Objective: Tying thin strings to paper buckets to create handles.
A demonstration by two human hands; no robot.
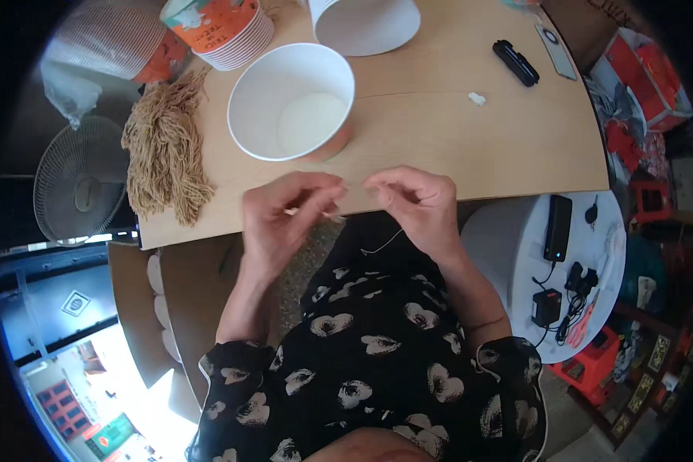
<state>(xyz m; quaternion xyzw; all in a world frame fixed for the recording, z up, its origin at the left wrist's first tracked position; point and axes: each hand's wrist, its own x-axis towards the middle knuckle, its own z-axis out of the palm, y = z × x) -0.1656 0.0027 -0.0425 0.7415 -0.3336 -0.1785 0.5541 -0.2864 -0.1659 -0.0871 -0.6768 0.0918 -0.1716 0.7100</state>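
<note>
Both my hands are raised just off the near edge of the table, thumbs and fingers pinched toward each other with a small gap between them. Pale bits show at the fingers of my left hand [281, 215], but what it grips is too small to name. A thin light cord [383, 244] hangs below my right hand [420, 202], whose fingers are closed on it. Just beyond the hands stands a large white-lined paper bucket [242, 115], open at the top. Left of it, a bundle of tan cords [165, 146] drapes over the table's edge.
Stacked orange paper buckets [235, 38] and another white bucket [366, 27] stand at the back. A black device [516, 63], a phone-like slab [556, 52] and a white scrap [477, 99] lie right. A round white stool [508, 239] holds cables and red scissors [581, 327]. A fan [81, 181] stands left.
</note>
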